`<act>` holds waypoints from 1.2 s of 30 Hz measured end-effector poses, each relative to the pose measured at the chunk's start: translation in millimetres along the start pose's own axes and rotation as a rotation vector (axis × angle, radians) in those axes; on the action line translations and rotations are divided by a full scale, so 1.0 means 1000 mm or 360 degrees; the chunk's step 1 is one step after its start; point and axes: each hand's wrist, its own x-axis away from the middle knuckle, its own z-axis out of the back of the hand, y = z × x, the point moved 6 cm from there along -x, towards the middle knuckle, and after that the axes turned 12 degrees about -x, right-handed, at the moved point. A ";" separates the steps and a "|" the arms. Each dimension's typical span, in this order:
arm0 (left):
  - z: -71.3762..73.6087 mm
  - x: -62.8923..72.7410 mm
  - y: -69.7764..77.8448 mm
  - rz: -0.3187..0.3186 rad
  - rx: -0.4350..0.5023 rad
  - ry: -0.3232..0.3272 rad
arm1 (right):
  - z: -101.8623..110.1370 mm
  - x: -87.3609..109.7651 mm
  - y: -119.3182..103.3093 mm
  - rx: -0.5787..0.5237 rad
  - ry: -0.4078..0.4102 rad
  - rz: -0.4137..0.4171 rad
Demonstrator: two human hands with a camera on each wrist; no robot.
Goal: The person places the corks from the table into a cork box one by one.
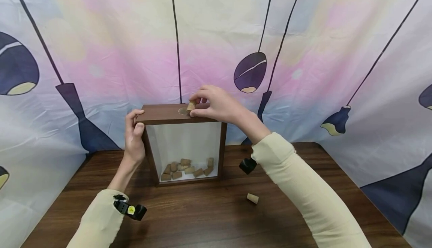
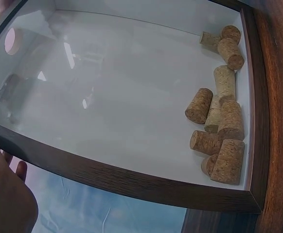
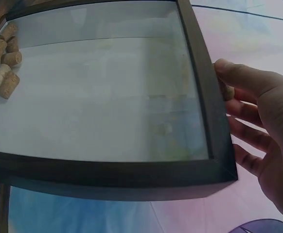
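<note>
A shallow wooden display box (image 1: 183, 120) with a clear front stands upright on the table, a round hole (image 1: 183, 111) in its top. Several corks (image 1: 185, 162) lie along its bottom, shown closer in the left wrist view, where corks (image 2: 230, 119) lean on one another. With thumb and fingers my right hand (image 1: 219, 103) pinches a cork (image 1: 191, 106) right beside the hole. In the right wrist view that cork (image 3: 227, 91) is mostly hidden by the fingers. My left hand (image 1: 134, 135) grips the box's upper left corner, thumb at the front edge.
One loose cork (image 1: 252, 198) lies on the dark wood table (image 1: 202, 218), right of the box and in front of it. Behind the table hangs a patterned cloth (image 1: 209, 34). A small black camera (image 1: 248, 165) is strapped at the right wrist, another (image 1: 135, 211) at the left.
</note>
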 end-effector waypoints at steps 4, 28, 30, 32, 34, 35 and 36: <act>-0.001 -0.001 0.000 0.0003 -0.0007 -0.0016 | -0.005 -0.006 0.003 0.0009 0.0000 -0.0072; -0.001 -0.001 -0.001 0.0016 0.0007 -0.0025 | 0.004 0.023 0.011 -0.0105 0.0250 -0.0092; 0.000 -0.001 -0.001 0.0011 0.0022 -0.0022 | 0.006 0.030 0.011 -0.0131 0.0290 -0.0054; 0.000 -0.001 -0.001 0.0008 0.0031 -0.0019 | 0.009 0.037 0.012 -0.0145 0.0336 -0.0014; 0.000 -0.001 -0.001 0.0008 0.0028 -0.0016 | 0.012 0.045 0.014 -0.0164 0.0388 0.0021; 0.001 -0.001 -0.001 0.0012 0.0028 -0.0015 | 0.013 0.048 0.015 -0.0170 0.0412 0.0038; 0.001 -0.001 -0.001 0.0014 0.0023 -0.0013 | 0.015 0.051 0.017 -0.0176 0.0435 0.0052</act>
